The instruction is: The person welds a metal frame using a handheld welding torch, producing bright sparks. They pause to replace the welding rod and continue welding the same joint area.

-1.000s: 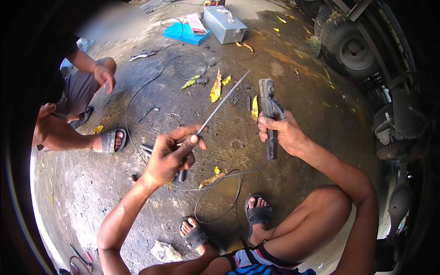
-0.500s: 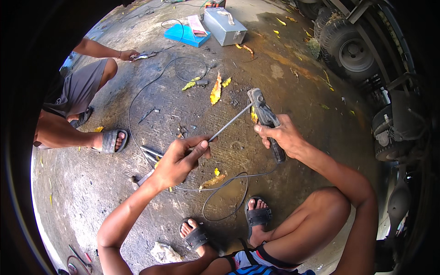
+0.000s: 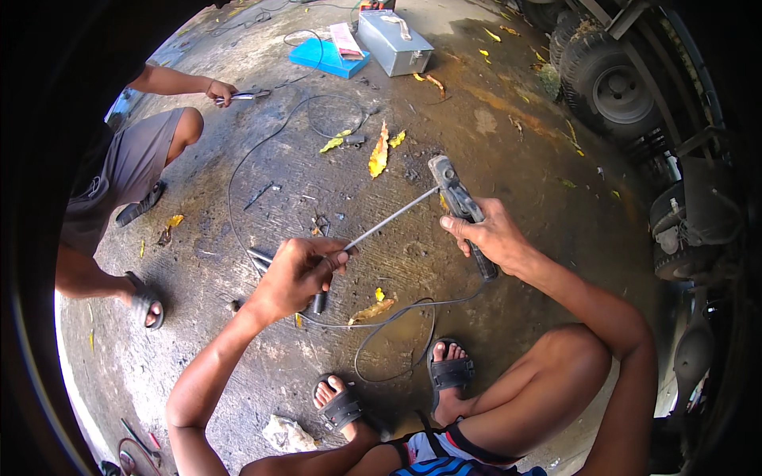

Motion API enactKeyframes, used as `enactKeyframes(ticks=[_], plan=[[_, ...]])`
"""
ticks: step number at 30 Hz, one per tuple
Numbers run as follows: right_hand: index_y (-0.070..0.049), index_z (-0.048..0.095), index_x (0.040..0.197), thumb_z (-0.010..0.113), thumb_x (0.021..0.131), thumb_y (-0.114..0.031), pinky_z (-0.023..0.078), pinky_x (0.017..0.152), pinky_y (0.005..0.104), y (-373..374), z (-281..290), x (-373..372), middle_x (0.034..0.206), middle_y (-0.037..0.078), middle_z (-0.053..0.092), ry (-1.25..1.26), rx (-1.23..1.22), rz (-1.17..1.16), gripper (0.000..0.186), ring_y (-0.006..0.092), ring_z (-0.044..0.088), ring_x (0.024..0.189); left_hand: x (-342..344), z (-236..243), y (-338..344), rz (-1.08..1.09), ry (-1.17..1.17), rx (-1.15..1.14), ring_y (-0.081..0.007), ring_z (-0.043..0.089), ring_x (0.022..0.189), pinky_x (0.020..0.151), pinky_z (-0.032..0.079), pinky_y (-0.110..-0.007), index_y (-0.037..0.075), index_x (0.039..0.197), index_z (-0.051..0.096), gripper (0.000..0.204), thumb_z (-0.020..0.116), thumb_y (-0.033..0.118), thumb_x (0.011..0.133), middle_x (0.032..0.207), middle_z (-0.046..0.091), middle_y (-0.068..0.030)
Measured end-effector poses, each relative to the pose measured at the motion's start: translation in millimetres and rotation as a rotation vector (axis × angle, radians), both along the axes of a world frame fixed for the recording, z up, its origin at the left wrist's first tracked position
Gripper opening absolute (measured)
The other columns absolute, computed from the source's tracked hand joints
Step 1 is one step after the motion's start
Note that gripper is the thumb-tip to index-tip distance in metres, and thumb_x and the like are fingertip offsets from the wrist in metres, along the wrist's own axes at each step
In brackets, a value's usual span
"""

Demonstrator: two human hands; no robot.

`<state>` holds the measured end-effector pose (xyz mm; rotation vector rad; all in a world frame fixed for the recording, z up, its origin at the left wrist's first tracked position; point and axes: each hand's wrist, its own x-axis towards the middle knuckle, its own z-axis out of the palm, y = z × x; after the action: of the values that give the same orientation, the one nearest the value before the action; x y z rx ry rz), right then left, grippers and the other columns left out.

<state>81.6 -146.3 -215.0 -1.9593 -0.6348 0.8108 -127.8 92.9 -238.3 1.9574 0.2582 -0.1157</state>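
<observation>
Since the frame a second ago: co-worker's sandal (image 3: 144, 301) shifted lower and further left, pliers (image 3: 252, 95) went from lying on the ground to being gripped, and the rod (image 3: 393, 217), then clear of the holder (image 3: 455, 189), now has its far end at the holder's head. Left to right: co-worker at far left, hand (image 3: 223, 93) wrapped around the pliers, low over the concrete (image 3: 270, 190). Left hand (image 3: 295, 274) pinches the rod's near end, thumb against fingers; dark tubular pieces on the ground by it, partly hidden. Blue box (image 3: 321, 59) beyond, paper on top, metal case (image 3: 394, 44) just beside it. Rod slants up and right across the middle, in the air between the hands. Yellow leaf (image 3: 379, 148) on the ground past it. Cable (image 3: 446, 302) runs from the holder's lower end and loops near the feet. Right hand (image 3: 494, 238) is curled around the holder, tilted, head up-left; can't tell if its lever is squeezed. Tyre (image 3: 621, 94) at far right. Progress, my read: rod and holder brought together, done; a firm seat not confirmed, left fingers not yet off the rod.
</observation>
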Motion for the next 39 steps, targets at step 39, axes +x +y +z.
enactKeyframes(ticks=[39], plan=[[-0.003, 0.058, 0.104, 0.073, 0.055, -0.01, 0.048, 0.06, 0.042, 5.2, 54.1, -20.3, 0.082, 0.013, 0.062, -1.265, 0.178, 0.36, 0.052, 0.034, 0.061, 0.066, -11.0, -20.8, 37.0, 0.159, -0.506, 0.336, -0.0231, 0.071, 0.088, 0.076, 0.056, -0.033, 0.003, 0.102, 0.074, 0.018, 0.072, 0.004, 0.084, 0.097, 0.073, -0.0112]])
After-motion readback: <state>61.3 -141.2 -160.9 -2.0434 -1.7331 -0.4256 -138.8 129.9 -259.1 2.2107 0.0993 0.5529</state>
